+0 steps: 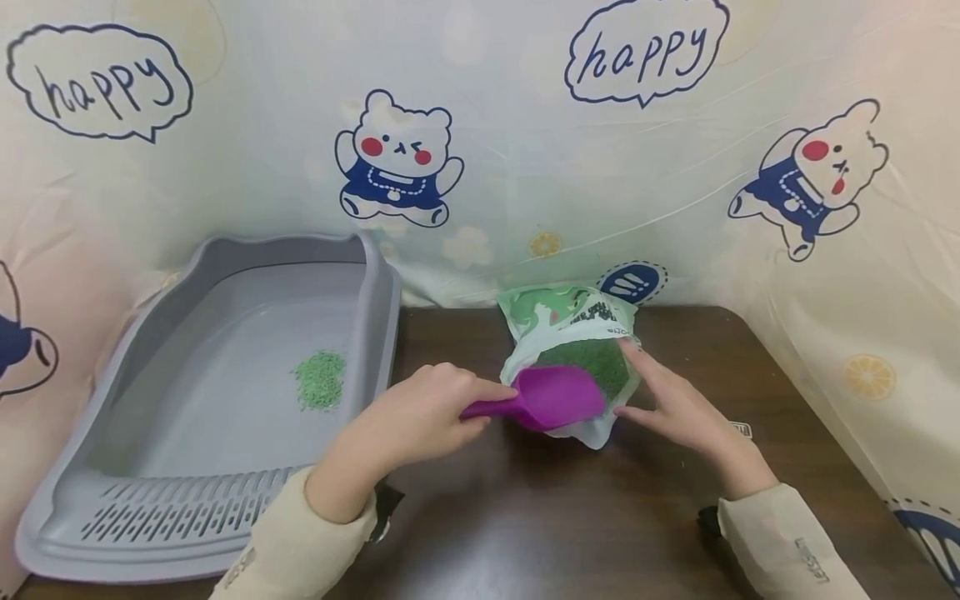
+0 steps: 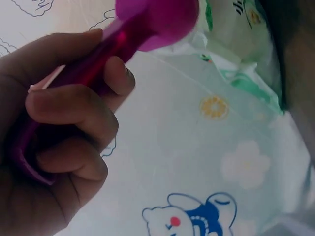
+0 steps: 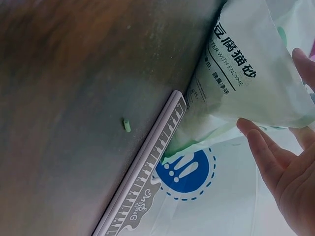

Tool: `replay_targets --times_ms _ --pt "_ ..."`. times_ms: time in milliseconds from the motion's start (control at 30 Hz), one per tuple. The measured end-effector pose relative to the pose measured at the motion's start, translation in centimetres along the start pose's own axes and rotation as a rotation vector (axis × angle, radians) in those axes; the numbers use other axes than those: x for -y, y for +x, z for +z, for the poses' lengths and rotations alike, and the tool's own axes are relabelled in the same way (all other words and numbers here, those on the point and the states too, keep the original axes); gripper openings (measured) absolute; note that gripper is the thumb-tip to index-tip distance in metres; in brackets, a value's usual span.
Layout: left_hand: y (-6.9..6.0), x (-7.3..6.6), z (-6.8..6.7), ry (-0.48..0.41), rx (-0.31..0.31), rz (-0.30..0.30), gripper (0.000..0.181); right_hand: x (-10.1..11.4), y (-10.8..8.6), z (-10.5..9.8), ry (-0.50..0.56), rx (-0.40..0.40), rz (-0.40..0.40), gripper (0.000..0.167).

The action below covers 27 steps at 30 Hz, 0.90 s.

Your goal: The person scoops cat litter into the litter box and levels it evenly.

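My left hand (image 1: 423,412) grips the handle of a purple scoop (image 1: 561,398); in the left wrist view its fingers curl round that handle (image 2: 93,69). The scoop's bowl is over the mouth of an open bag of green cat litter (image 1: 566,312), and green pellets (image 1: 600,358) show inside. At the bag's right side, my right hand (image 1: 686,408) touches the rim with its fingers fairly straight and thumb spread apart. The right wrist view shows fingertips (image 3: 246,127) against the printed bag (image 3: 236,69).
A grey litter box (image 1: 225,400) stands to the left, with a small heap of green pellets (image 1: 319,380) inside. One loose pellet (image 3: 127,125) lies on the brown table (image 3: 64,98), near a strip with piano-key print (image 3: 152,157). A patterned curtain (image 1: 525,167) hangs behind.
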<state>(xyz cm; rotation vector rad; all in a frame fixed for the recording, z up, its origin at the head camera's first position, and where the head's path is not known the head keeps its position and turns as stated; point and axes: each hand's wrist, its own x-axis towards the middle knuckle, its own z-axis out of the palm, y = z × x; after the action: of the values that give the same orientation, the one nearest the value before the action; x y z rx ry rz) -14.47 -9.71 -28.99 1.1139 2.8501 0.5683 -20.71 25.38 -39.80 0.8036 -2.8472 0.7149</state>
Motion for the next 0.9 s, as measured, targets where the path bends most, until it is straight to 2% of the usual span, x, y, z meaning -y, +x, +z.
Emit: replay_targets --times_ms 367,733,900 --pt "1.8 -0.1 2.6 -0.058 -0.005 -0.081 0.039 0.0 0.0 0.0 0.000 -0.002 0.007 0.093" --pt "2.8 0.1 3.9 -0.061 0.006 -0.105 0.042 -0.2 -0.1 0.1 -0.024 -0.024 -0.007 0.098" --pt "3.2 0.1 4.3 -0.049 0.009 -0.141 0.041 -0.2 0.0 0.1 -0.025 -0.026 -0.015 0.098"
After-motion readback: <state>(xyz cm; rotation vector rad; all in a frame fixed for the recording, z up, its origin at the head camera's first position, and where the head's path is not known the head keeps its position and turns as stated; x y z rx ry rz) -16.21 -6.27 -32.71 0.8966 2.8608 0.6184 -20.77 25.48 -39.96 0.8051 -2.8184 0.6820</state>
